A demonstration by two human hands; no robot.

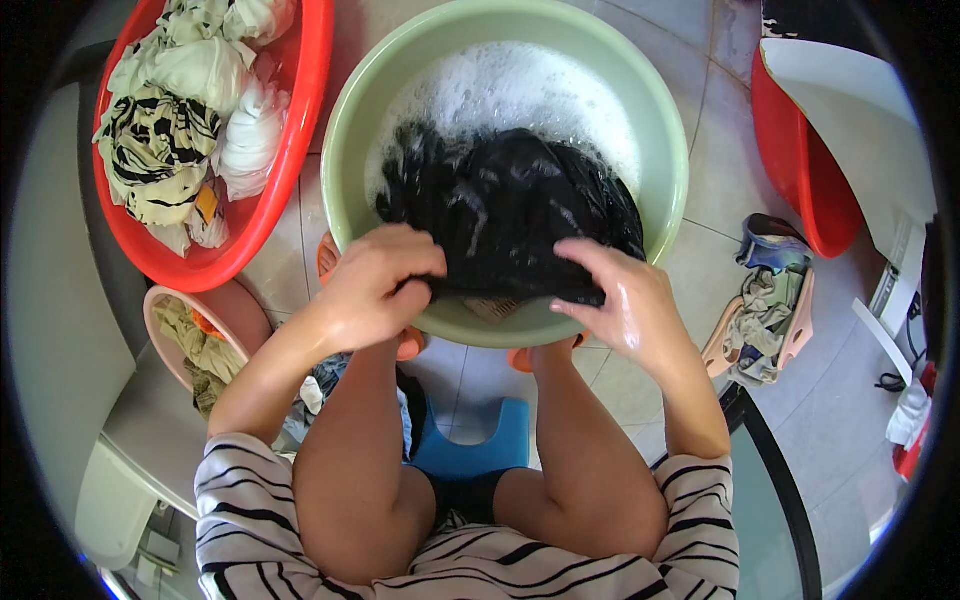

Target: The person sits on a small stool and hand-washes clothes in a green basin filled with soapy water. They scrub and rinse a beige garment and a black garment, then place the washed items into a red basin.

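A wet black cloth garment [517,202] lies bunched in a round pale green basin [670,150], with white soap suds [525,82] behind it. At the near left of the basin, my left hand [382,285] grips the garment's edge between thumb and fingers. My right hand [619,296] pinches the same near edge on the right, its wet skin shining. Between the hands the edge is stretched along the basin's near side. Below it, a brownish ridged object [491,307] shows in part; the cloth hides the rest.
A red tub [319,90] of wrung clothes stands at upper left, above a tipped pink bucket [251,311] with cloths. A blue plastic stool [480,442] is between my legs. Pink slippers [801,322] with crumpled cloths lie at right, below a red basin [817,172].
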